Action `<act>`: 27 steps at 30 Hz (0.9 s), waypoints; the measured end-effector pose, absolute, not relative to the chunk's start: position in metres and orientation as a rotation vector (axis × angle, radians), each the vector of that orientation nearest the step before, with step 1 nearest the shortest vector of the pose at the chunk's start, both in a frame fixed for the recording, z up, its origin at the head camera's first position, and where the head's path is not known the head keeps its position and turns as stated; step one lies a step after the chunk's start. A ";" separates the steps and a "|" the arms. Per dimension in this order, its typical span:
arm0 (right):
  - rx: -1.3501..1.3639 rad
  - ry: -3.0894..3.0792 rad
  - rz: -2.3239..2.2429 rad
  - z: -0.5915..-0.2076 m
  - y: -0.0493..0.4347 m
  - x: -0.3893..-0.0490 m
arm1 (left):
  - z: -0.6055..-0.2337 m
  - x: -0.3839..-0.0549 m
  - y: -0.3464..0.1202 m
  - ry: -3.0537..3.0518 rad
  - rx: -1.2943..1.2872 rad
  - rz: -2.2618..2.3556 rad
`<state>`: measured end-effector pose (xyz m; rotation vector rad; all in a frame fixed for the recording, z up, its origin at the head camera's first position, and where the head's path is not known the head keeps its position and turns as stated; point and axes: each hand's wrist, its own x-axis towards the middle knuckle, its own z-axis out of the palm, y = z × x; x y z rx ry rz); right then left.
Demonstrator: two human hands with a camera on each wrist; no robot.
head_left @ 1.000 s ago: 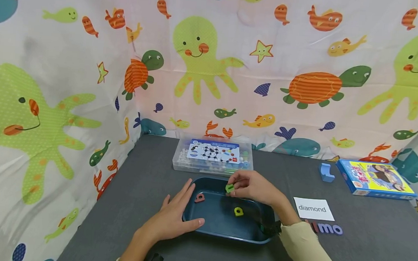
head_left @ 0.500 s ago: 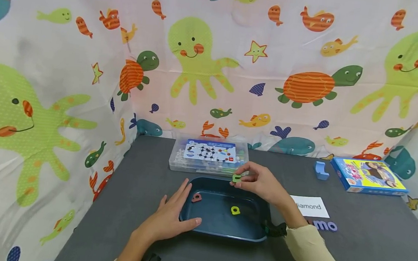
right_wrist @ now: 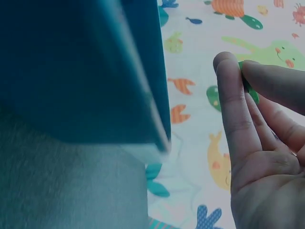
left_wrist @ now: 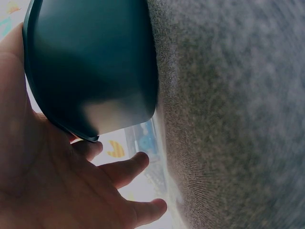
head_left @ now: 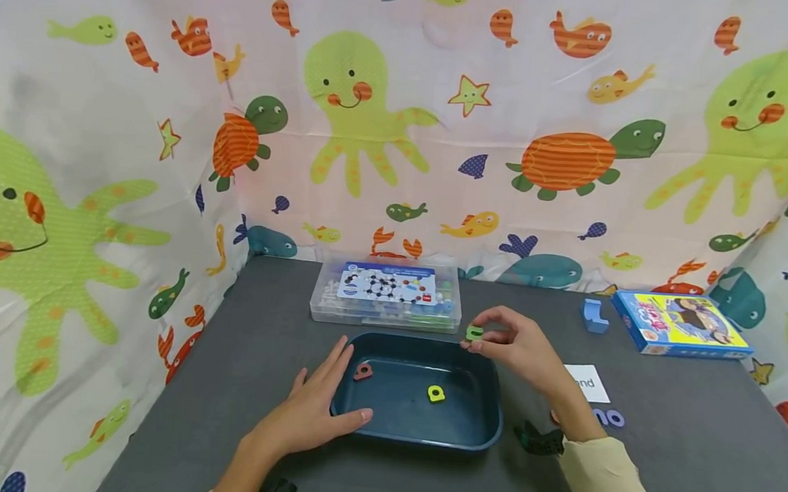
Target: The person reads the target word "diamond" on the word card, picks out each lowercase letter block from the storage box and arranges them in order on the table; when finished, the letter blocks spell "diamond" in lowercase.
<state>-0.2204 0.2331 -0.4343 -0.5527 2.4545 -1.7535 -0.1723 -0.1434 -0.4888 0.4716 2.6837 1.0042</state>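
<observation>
In the head view, my left hand (head_left: 307, 413) lies with straight, spread fingers along the left side of a dark blue tray (head_left: 413, 439), thumb over its near rim. The left wrist view shows that hand against the tray's outer wall. My right hand (head_left: 521, 349) pinches a small green toy letter (head_left: 474, 333) between thumb and fingers, just beyond the tray's back right corner. Only a green edge shows between the fingertips in the right wrist view. Inside the tray lie a red toy letter (head_left: 362, 372) and a yellow toy letter (head_left: 435, 394).
Behind the tray stands a clear plastic case (head_left: 386, 296) of small parts. Partly hidden by the right arm are a white word card (head_left: 588, 383) and purple letters (head_left: 615, 419). A blue block (head_left: 594, 316) and a boxed game (head_left: 683, 324) lie at the back right.
My right hand has lifted the green letter from over the tray and carried it right, past the back rim. The left hand keeps its place on the tray. The view has shifted slightly right.
</observation>
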 end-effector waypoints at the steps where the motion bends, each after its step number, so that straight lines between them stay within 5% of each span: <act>1: -0.552 2.459 -1.752 -0.435 0.237 -0.219 | -0.489 -0.172 -0.143 2.683 0.469 1.004; 27: -0.303 2.818 -1.535 -0.446 0.317 -0.184 | -0.489 -0.172 -0.143 2.676 0.473 1.003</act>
